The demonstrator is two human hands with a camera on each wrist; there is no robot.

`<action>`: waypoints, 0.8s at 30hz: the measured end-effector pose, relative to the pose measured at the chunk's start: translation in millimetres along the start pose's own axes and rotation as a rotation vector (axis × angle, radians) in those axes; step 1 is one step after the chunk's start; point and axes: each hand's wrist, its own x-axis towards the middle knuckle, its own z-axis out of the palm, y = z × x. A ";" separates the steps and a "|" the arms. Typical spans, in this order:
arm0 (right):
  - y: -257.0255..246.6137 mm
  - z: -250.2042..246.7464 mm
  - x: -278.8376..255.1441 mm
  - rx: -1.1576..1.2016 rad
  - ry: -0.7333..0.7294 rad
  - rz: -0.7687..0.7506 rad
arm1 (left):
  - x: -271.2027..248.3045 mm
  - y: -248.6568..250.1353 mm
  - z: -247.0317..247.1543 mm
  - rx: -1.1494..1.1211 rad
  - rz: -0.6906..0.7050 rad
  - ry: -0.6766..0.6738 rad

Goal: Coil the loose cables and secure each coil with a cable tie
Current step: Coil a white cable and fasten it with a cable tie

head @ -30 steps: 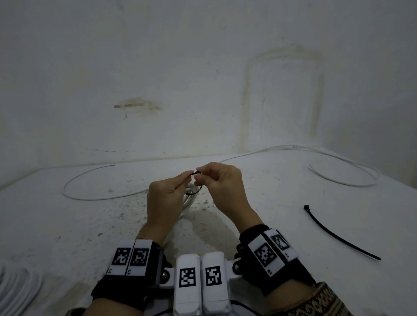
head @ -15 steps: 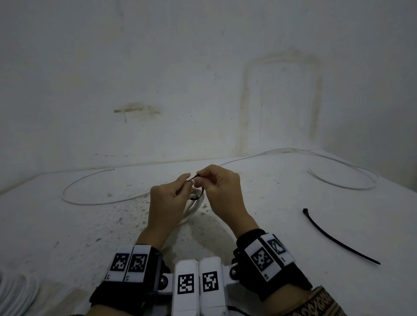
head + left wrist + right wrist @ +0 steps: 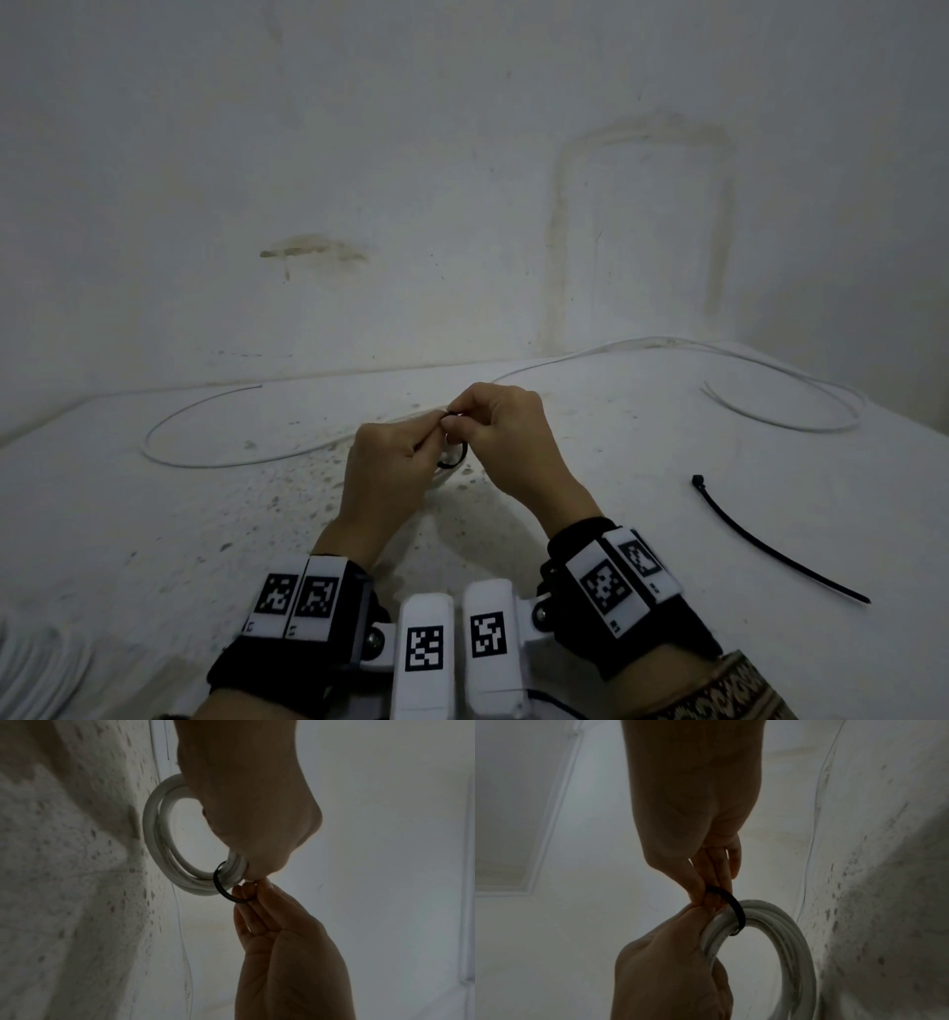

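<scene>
A small coil of white cable (image 3: 154,833) (image 3: 790,933) hangs just above the white table (image 3: 642,514), between my hands. A black cable tie (image 3: 223,892) (image 3: 736,908) (image 3: 459,457) is looped around the coil's strands. My right hand (image 3: 506,437) (image 3: 680,953) curls round the coil and meets the tie at its top. My left hand (image 3: 390,462) (image 3: 257,912) pinches the tie loop with its fingertips against the right thumb. The tie's head and tail are hidden between the fingers.
A second black cable tie (image 3: 770,545) lies loose on the table at the right. Loose white cable (image 3: 205,457) trails in a loop to the left and another (image 3: 801,411) to the far right by the wall. More white coils (image 3: 31,663) sit at the lower left edge.
Both hands stay pinched together at the tie around the coil. They have shifted only slightly, and the loop looks much the same.
</scene>
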 end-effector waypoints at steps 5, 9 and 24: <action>-1.2 0.3 -0.2 0.120 0.117 0.021 | 3.3 1.8 5.4 -0.043 -0.082 0.071; -5.2 -0.7 -2.3 0.102 0.070 0.001 | 0.9 4.7 4.4 -0.133 -0.115 0.077; -0.8 -5.5 -1.0 0.135 0.123 0.043 | 1.8 6.8 0.4 -0.302 -0.426 0.132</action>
